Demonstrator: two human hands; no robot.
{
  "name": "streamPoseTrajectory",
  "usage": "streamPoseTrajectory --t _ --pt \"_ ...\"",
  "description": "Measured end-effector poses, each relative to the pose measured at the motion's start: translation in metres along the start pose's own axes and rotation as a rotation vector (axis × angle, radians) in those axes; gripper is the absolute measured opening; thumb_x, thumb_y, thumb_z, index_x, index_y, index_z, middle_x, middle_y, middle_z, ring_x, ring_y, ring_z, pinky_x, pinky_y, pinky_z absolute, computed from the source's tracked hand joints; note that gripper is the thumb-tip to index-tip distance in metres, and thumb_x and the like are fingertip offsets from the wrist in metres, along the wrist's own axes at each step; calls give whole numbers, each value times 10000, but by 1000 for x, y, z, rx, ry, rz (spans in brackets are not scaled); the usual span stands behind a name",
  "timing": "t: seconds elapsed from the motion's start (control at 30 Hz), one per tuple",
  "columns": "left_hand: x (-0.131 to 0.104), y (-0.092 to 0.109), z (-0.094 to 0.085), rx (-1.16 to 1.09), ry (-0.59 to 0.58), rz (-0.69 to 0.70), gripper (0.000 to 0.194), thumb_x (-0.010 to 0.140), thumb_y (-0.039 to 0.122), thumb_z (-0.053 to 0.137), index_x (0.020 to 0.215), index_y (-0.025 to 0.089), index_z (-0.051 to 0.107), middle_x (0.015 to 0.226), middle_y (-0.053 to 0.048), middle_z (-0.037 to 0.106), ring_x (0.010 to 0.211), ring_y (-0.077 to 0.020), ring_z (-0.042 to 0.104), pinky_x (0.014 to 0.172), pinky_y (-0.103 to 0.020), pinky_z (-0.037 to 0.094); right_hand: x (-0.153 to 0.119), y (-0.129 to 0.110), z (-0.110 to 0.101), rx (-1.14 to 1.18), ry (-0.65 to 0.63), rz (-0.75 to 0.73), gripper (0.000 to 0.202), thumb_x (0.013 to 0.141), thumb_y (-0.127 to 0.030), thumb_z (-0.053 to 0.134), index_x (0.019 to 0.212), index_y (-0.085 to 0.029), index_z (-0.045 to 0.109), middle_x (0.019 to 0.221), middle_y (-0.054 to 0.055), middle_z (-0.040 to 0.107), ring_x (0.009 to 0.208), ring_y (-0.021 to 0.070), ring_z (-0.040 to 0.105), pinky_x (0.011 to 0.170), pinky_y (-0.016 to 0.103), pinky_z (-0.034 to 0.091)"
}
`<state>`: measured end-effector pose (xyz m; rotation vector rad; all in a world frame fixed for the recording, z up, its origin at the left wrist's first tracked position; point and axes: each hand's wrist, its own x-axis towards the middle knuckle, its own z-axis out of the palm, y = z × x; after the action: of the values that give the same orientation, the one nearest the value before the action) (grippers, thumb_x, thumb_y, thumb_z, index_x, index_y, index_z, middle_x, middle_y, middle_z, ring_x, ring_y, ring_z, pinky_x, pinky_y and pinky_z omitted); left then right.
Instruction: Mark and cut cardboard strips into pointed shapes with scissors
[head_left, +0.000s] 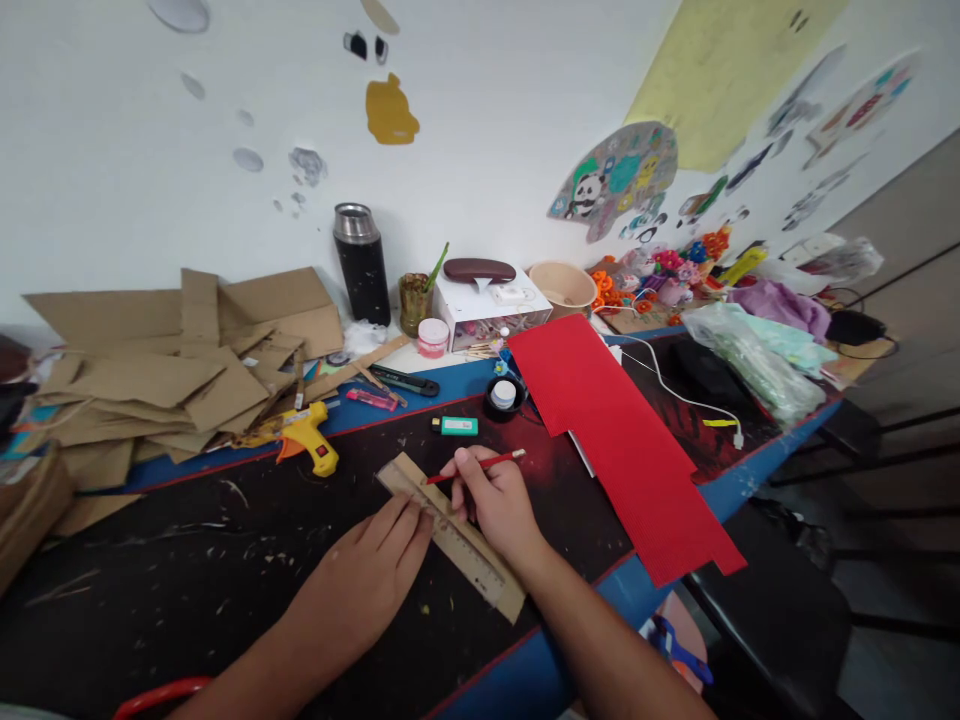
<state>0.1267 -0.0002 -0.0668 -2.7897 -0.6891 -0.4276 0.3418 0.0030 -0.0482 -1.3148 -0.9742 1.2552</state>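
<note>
A clear ruler (pixel 480 568) lies along a narrow strip of brown cardboard (pixel 511 606) on the dark mat. My left hand (pixel 367 575) rests on the ruler with its fingers stretched out, fingertips pressing it onto the strip; the thumb is hidden. Pinched in my right hand (pixel 495 505) is a red pencil (pixel 491 462), its tip down at the strip's upper edge, just beyond my left fingertips. A small green-and-white box (pixel 455 427) lies beyond my right hand. To the right, a long notched sheet of red corrugated card (pixel 622 440) slants across the mat.
A yellow glue gun (pixel 311 440) lies left, before piled cardboard pieces (pixel 150 385). Behind are a utility knife (pixel 405 380), a black flask (pixel 362 270) and a white tissue box (pixel 487 300). Plastic bags (pixel 757 360) sit right. Red handles (pixel 161 692) show at the near left.
</note>
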Motion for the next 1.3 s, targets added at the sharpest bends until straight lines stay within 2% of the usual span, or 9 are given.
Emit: streamPoseTrajectory --t 0.17,0.6,0.83,1.13,1.3 --pt "2 0 0 14 22 16 572 925 -70 402 1344 103 750 1309 -163 809 1251 -270 742 923 -356 629 0 -1 1 -12 -8 17 623 981 -791 655 855 -185 721 546 -44 596 424 106 517 448 215 375" --pt "-1 0 1 -50 14 -25 576 939 -61 413 1365 127 752 1293 -162 812 1272 -275 734 939 -370 630 2 -1 -2 -12 45 25 610 983 -789 641 865 -195 714 530 -43 591 402 113 519 424 219 373" --pt "0 0 1 -14 30 -6 562 936 -60 404 1334 107 764 1294 -169 814 1235 -285 749 900 -375 637 0 0 -1 -12 17 23 614 982 -787 659 855 -190 724 537 -44 600 411 106 527 437 210 390" --pt "-2 0 4 -69 18 -20 565 953 -48 418 1386 120 739 1335 -168 795 1288 -280 721 930 -368 624 1 -1 -1 -23 24 31 618 986 -789 653 865 -187 729 552 -41 610 420 105 529 443 209 405" --pt "-1 0 2 -41 28 -19 568 957 -46 397 1369 127 748 1333 -159 798 1262 -274 727 924 -368 627 0 -2 -3 -17 40 33 574 996 -742 674 856 -187 728 545 -43 609 415 101 524 440 207 399"
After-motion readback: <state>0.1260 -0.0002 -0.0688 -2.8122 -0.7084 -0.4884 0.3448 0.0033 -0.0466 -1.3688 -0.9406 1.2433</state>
